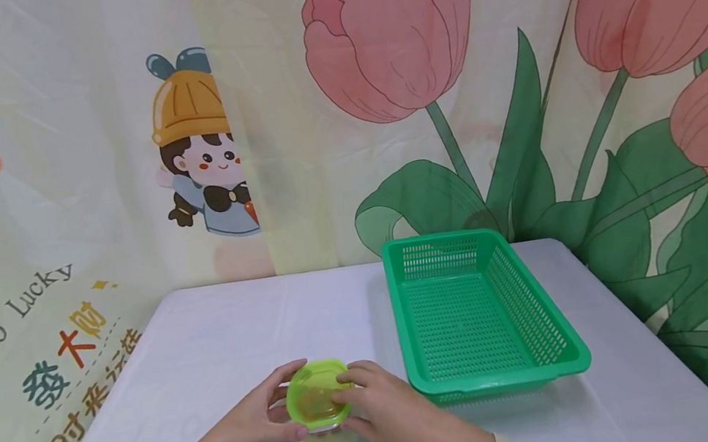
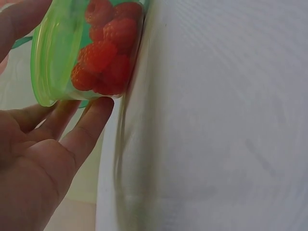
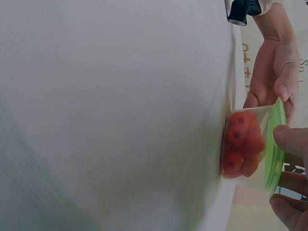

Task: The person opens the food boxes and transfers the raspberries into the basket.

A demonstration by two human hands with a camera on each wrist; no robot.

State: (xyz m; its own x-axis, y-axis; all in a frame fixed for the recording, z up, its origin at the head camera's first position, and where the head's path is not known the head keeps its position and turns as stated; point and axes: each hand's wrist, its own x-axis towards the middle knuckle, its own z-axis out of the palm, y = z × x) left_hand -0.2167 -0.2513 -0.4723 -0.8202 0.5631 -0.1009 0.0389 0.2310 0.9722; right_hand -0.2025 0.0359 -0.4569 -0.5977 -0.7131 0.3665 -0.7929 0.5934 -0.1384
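A small clear plastic container [image 2: 70, 72] with a lime-green lid [image 1: 315, 375] stands at the front middle of the white table. Red raspberries [image 3: 243, 144] lie inside it, seen through the clear wall in both wrist views. My left hand [image 1: 246, 424] grips the container from the left, thumb at the near side and fingers round the far side. From the right, my right hand [image 1: 395, 409] holds the lid's edge, with fingertips over the top of the lid and the thumb low at the near rim. The lid sits on the container.
A green perforated plastic basket [image 1: 407, 332] stands on the table to the right, beyond my right hand. White cloth covers the table [image 1: 273, 319]. Behind it hangs a printed backdrop [image 1: 299, 205] with tulips and a cartoon figure.
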